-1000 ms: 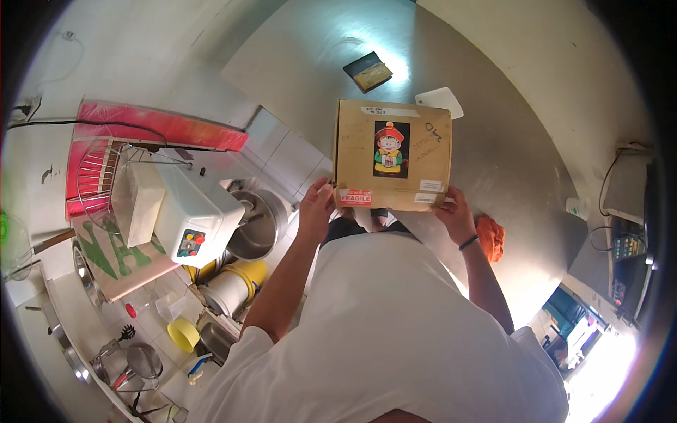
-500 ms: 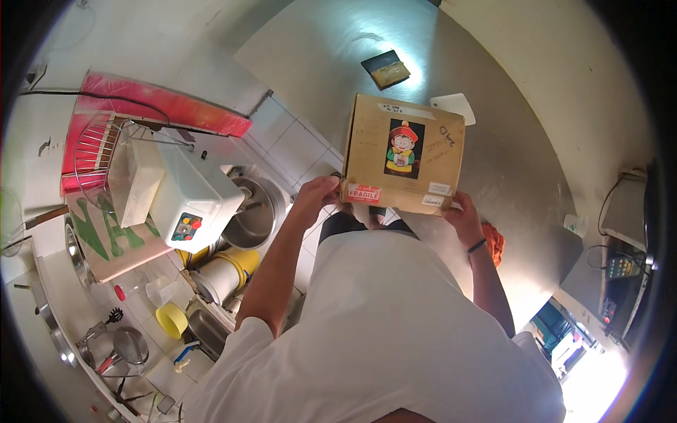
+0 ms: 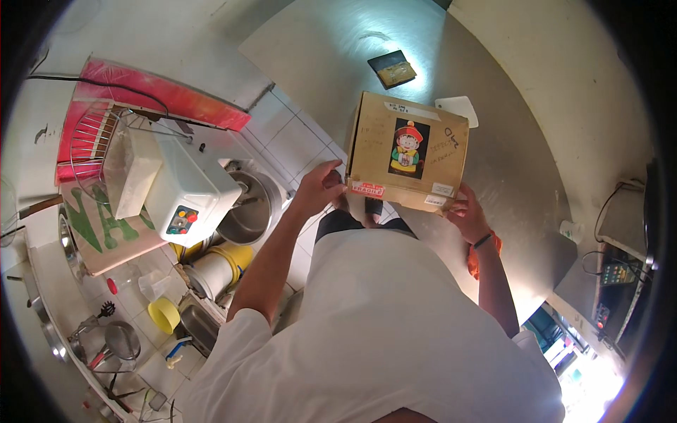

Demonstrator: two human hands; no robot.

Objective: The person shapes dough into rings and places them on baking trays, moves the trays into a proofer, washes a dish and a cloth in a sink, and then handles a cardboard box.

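Note:
A closed brown cardboard box with a cartoon figure picture, a red-and-white sticker and handwriting on its top sits over the near left edge of the steel table. At the box's near left corner is my left hand, open, thumb and fingers apart, just beside the side of the box. My right hand holds the near right corner, its fingers bent against the cardboard. Behind the box lies a small dark flat object with a tan part. A white flat piece pokes out past the box's far right corner.
On my left stands a white machine with coloured buttons by a round steel bowl. Yellow-lidded buckets, a yellow bowl and a strainer are lower left. An orange cloth lies by my right forearm.
My left hand has loosened from the box's near left corner, its fingers spreading and shifting up along the side. The right hand stays at its corner. The view has shifted slightly.

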